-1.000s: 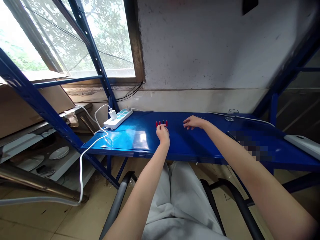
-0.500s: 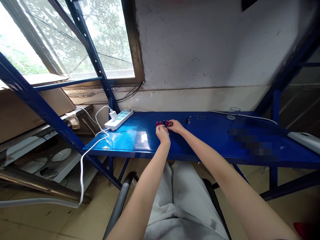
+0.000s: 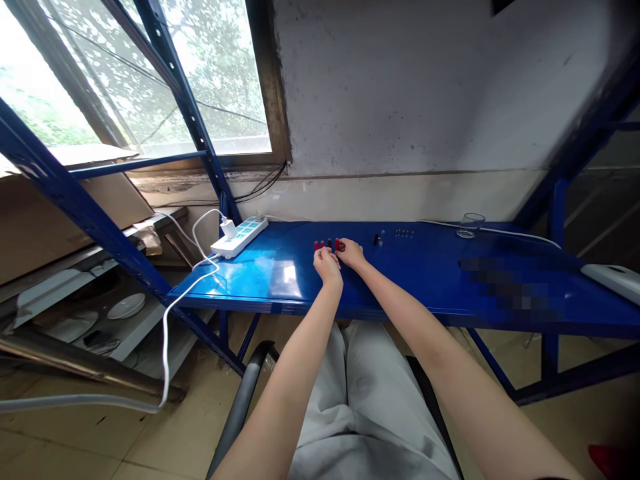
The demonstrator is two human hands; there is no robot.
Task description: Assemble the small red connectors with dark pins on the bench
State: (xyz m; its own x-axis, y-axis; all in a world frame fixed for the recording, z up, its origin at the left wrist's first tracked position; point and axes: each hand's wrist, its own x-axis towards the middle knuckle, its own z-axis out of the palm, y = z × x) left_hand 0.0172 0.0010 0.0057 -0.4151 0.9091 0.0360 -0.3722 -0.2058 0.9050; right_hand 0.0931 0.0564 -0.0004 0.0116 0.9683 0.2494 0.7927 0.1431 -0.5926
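My left hand (image 3: 328,267) is closed, its fingertips drawn together just in front of a row of small upright pieces. In that row I see small red pieces (image 3: 317,246) and a small black piece (image 3: 329,243). Close beside it, my right hand (image 3: 353,254) is also closed, its fingertips against a small red piece (image 3: 337,245) at the row's right end. Whatever lies between the fingers of either hand is too small or hidden to name. To the right, a small black part (image 3: 377,239) lies with tiny clear bits around it.
The blue table (image 3: 400,287) carries a white power strip (image 3: 240,237) at the left, with a plug and cable. Several tiny shiny pieces (image 3: 404,233) lie near the back. A clear glass (image 3: 471,225) stands at back right, and a white object (image 3: 613,281) at far right.
The view shifts slightly. Both hands stay together at the row of small pieces, with only slight finger movement.
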